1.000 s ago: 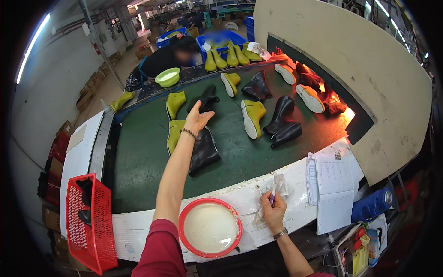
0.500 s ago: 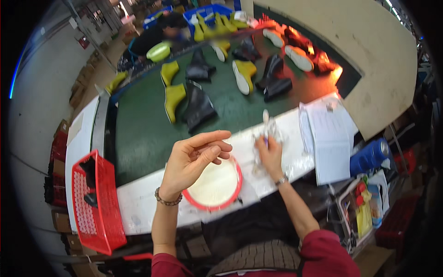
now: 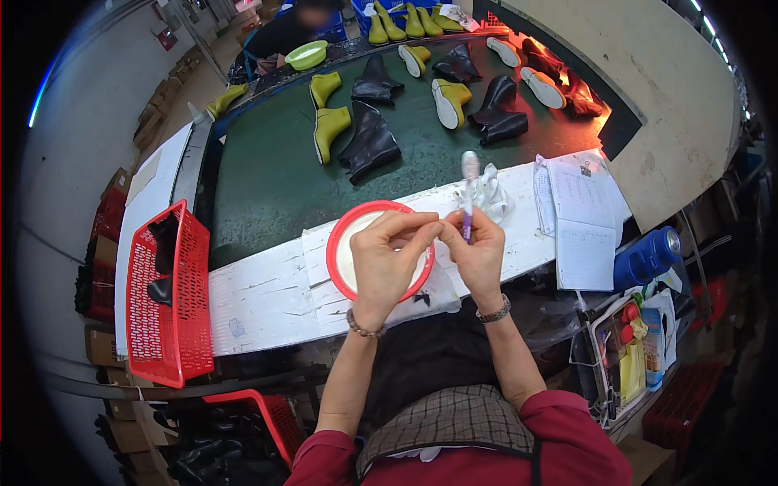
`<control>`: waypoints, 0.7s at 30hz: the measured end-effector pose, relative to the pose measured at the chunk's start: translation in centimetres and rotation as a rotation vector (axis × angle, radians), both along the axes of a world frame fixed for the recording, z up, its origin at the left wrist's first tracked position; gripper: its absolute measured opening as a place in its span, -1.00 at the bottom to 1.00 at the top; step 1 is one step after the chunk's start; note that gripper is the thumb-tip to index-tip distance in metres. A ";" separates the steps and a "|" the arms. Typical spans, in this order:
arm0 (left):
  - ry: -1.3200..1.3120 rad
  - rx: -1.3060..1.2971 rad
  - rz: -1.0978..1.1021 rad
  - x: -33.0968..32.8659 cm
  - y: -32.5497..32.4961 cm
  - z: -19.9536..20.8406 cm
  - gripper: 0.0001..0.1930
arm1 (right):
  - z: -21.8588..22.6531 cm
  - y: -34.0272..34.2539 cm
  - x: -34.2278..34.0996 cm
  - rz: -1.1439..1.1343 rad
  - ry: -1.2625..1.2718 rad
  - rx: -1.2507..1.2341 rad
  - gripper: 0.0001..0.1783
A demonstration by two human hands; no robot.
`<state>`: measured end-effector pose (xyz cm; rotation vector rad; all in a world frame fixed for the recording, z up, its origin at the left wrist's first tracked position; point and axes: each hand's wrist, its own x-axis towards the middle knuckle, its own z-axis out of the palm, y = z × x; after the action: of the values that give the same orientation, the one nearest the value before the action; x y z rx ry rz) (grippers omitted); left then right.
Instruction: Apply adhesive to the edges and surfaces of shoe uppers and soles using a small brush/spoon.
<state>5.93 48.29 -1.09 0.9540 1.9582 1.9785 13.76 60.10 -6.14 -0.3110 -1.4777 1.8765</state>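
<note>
I am pinching the brush in my right hand, left hand fingering its handle; boots are waiting untouched.

Both forearms are raised from the near edge and bent inward, the left hand and the right hand being brought together at the centre, fingers curled, fingertips pinched and almost touching, palms turned away.
</note>
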 end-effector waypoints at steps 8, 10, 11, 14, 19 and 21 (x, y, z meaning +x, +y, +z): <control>0.401 -0.049 0.138 1.2 -1.3 0.4 -0.88 | 0.1 0.2 0.6 -0.128 -0.049 0.195 -0.69; 0.386 -0.094 0.114 1.3 -1.3 0.3 -0.87 | 0.3 0.3 0.9 -0.180 -0.069 0.253 -0.64; 0.360 -0.130 0.090 1.3 -1.4 0.2 -0.85 | 0.5 0.4 1.1 -0.195 -0.093 0.283 -0.62; 0.330 -0.178 -0.022 0.9 -1.4 0.0 -0.82 | 0.9 0.7 1.7 -0.222 -0.146 0.354 -0.59; 0.269 -0.221 -0.144 0.1 -1.8 -0.2 -0.83 | 1.3 0.9 2.1 -0.232 -0.200 0.430 -0.57; 0.304 -0.233 -0.171 0.0 -1.9 -0.2 -0.84 | 1.3 1.0 2.1 -0.182 -0.213 0.394 -0.57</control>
<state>5.98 46.40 -1.27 1.3699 2.1177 1.5466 15.84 61.15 -4.83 -0.4489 -1.8540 1.4056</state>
